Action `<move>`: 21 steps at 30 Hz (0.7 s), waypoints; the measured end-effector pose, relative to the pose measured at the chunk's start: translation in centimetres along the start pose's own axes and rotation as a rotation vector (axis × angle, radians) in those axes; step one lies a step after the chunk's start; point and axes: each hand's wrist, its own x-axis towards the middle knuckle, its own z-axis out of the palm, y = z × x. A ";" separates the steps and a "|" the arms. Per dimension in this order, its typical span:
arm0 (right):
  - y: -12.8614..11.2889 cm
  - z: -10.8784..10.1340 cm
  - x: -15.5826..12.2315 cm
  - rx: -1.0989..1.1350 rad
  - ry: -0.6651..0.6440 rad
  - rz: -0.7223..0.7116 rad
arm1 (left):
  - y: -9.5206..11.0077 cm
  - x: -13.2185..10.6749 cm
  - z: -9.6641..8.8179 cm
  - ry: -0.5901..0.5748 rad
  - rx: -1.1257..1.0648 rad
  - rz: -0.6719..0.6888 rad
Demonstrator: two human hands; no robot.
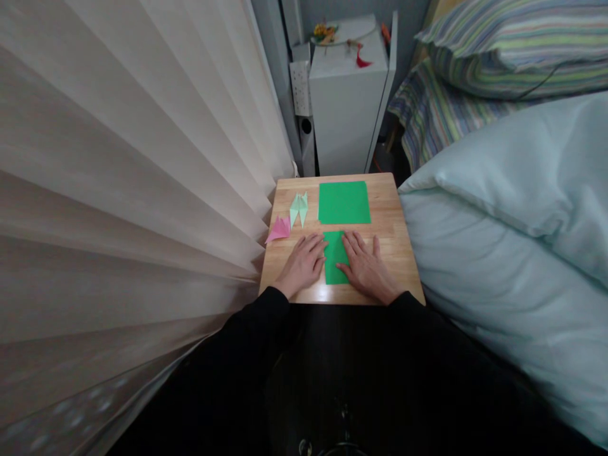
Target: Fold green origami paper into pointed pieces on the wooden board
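Curtain (190,158) at L edge of tbl (399,253), duvet (479,221) by R edge | pink folded pc (280,228) + pale-grn folded pc (295,208) beyond my L hand (304,263) | wide grn paper (344,202) past small grn sheet (334,253) | my R hand (369,269) hides sheet's R part | sheet flat on tbl btwn hands; L fingers nearly tog. at its edge, R thumb + pinky splayed

Down the left, a pale pleated fabric curtain (142,158) hangs in deep folds! At the back, a white boxy cabinet (348,120) carries a red tassel (361,61) and yellow-orange flowers (322,31); over right, a striped multicoloured pillow (536,41) lies beyond a puffy pale-blue quilt (532,171).
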 end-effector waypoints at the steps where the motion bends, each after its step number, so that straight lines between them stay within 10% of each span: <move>1: 0.0 -0.1 0.0 0.001 -0.005 0.002 | 0.0 0.0 -0.2 -0.025 0.008 0.005; 21: 1.4 0.6 0.3 0.059 -0.060 -0.038 | -1.4 0.6 -0.9 -0.214 -0.003 0.028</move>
